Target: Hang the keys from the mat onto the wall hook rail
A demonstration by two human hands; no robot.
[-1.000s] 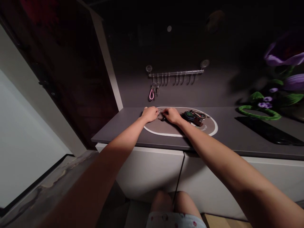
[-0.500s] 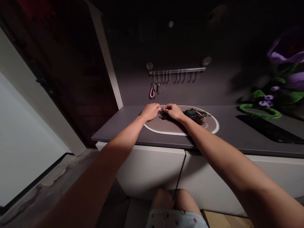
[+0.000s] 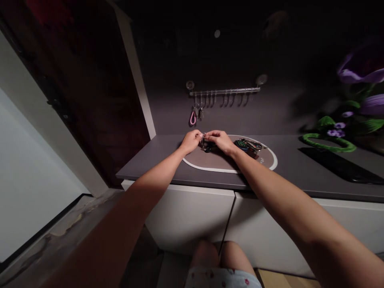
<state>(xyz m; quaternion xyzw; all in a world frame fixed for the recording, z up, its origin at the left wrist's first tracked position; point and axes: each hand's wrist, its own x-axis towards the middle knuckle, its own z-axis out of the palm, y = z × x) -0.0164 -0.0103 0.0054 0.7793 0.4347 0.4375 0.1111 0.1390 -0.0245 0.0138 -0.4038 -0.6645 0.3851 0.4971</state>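
The left hand [image 3: 190, 142] and the right hand [image 3: 220, 141] are both closed to a pinch, their fingertips meeting over a small metal ring [image 3: 203, 139] that stands upright between them. It is too small and dim to tell whether it is a split ring or a clip, or exactly how each hand holds it. Directly below the pinch, a dark key [image 3: 208, 149] sits close against the ring, though whether the two are joined cannot be told.

Just beyond the right hand, a bunch of keys [image 3: 244, 145] lies on an oval mat [image 3: 210, 162], with a fob showing green digits at its near end. This bunch is off the rail and not in either hand. The mat rests on a dark surface [image 3: 144, 168], above white cabinet doors [image 3: 189, 216].

Farther off, on the wall behind, a metal rail [image 3: 225, 91] with a row of hooks is held up by two suction cups [image 3: 190, 85]. A pink loop [image 3: 193, 118] and a small set of keys [image 3: 201, 114] hang at its left end, so that much is already up on the hooks.

Well to the right stand purple artificial flowers [image 3: 363, 68], with a green ring [image 3: 327, 148] and a black tray [image 3: 339, 166] on the surface.
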